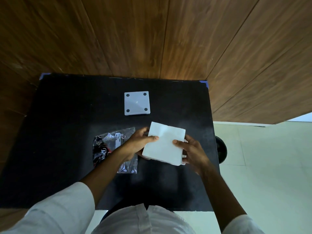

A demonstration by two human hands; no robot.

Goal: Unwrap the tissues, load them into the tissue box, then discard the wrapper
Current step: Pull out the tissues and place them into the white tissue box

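I hold a white square stack of tissues (164, 144) above the black table (67, 115), tilted a little. My left hand (141, 142) grips its left edge with the thumb on top. My right hand (192, 150) grips its right edge, thumb on top. A bit of white box edge (184, 160) shows beneath the stack by my right fingers; most of it is hidden. The empty clear wrapper (108, 146) with dark print lies flat on the table under my left forearm. A white square panel (137, 103) with four black dots lies further back.
A wood-panelled wall (152, 39) stands right behind the table. A black round object (221, 149) sits on the pale tiled floor (261, 166) off the table's right edge. Blue tape marks the table's far corners.
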